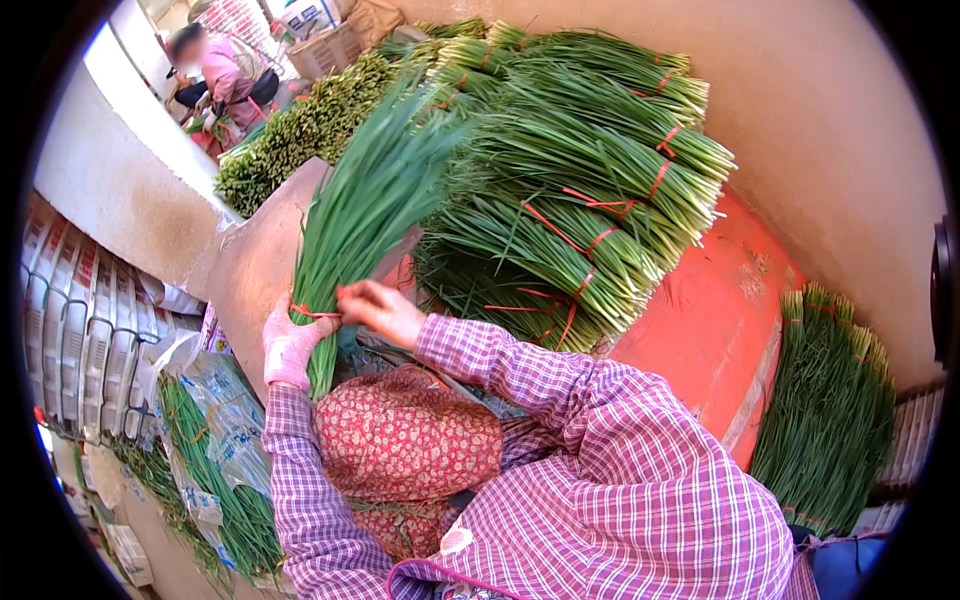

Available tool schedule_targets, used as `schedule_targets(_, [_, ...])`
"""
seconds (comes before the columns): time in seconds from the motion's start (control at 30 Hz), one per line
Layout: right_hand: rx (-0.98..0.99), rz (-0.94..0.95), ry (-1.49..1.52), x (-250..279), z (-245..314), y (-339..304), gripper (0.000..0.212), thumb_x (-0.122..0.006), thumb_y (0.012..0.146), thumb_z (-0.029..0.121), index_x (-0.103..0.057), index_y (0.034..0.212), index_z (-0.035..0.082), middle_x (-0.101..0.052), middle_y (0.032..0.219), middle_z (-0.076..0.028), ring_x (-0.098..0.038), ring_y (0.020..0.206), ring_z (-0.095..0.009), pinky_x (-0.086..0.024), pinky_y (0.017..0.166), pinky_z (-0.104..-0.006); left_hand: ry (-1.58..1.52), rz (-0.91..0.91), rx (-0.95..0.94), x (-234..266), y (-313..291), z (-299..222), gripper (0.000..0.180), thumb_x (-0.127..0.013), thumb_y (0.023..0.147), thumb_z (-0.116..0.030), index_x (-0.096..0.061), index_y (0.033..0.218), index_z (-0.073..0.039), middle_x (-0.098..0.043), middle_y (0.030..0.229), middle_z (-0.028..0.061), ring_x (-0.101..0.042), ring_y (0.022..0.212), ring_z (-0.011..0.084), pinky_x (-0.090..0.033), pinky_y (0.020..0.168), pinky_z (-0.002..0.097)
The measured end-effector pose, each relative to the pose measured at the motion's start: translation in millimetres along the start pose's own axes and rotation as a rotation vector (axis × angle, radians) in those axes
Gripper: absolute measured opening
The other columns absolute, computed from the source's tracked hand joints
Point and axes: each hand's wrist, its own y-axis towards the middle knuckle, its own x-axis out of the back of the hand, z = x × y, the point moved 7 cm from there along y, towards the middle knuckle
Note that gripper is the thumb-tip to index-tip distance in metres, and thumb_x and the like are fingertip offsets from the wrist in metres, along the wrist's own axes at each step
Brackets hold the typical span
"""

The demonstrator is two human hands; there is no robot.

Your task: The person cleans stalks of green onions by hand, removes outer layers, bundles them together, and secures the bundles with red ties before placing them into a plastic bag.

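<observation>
My left hand [289, 345], in a pink glove, is wrapped round a bunch of green chives [365, 200] near its stem end. The long leaves fan up and away over the pile. A thin red tie [314, 313] crosses the bunch just by the glove. My right hand [385, 311] is bare and closed, its fingertips pinching at the right end of that tie. Just beyond it, tied chive bundles [590, 150] are stacked high, their pale stem ends facing right. A red flowered cloth [405, 430] covers my lap beneath both hands.
The stack rests on a red surface [700, 310] against a beige wall [830, 120]. More chives [830, 420] stand at the right. Plastic-bagged chives [225, 450] and stacked white crates [95, 330] are at left. Another person [225, 80] crouches at far left.
</observation>
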Motion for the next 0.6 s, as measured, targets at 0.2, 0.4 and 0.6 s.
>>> schedule_targets(0.2, [0.013, -0.176, -0.052, 74, 36, -9, 0.078, -0.059, 0.083, 0.049, -0.025, 0.139, 0.007, -0.039, 0.133, -0.014, -0.04, 0.121, -0.025, -0.038, 0.095, -0.0416, -0.642, 0.085, -0.018, -33, -10, -65, 0.049, -0.069, 0.07, -0.003, -0.049, 0.115, -0.002, -0.061, 0.099, 0.0073, -0.062, 0.085, 0.0183, -0.052, 0.077, 0.0322])
schedule_targets(0.4, [0.509, -0.072, -0.316, 49, 117, -26, 0.093, -0.073, 0.075, 0.017, -0.009, 0.141, 0.002, -0.04, 0.132, -0.017, -0.041, 0.121, -0.028, -0.036, 0.101, -0.0395, -0.854, 0.093, -0.243, -86, -15, -105, 0.069, -0.075, 0.068, 0.001, -0.04, 0.127, -0.005, -0.055, 0.113, 0.0095, -0.059, 0.096, 0.023, -0.052, 0.083, 0.0359])
schedule_targets(0.6, [0.556, -0.112, -0.188, 99, 223, -77, 0.076, -0.07, 0.073, 0.002, -0.026, 0.135, 0.009, -0.056, 0.114, -0.012, -0.062, 0.093, -0.025, -0.054, 0.076, -0.0368, -0.567, 0.413, -0.528, -120, -22, -214, 0.096, -0.083, 0.063, -0.021, -0.026, 0.138, -0.005, -0.049, 0.123, 0.0135, -0.051, 0.111, 0.0249, -0.045, 0.091, 0.036])
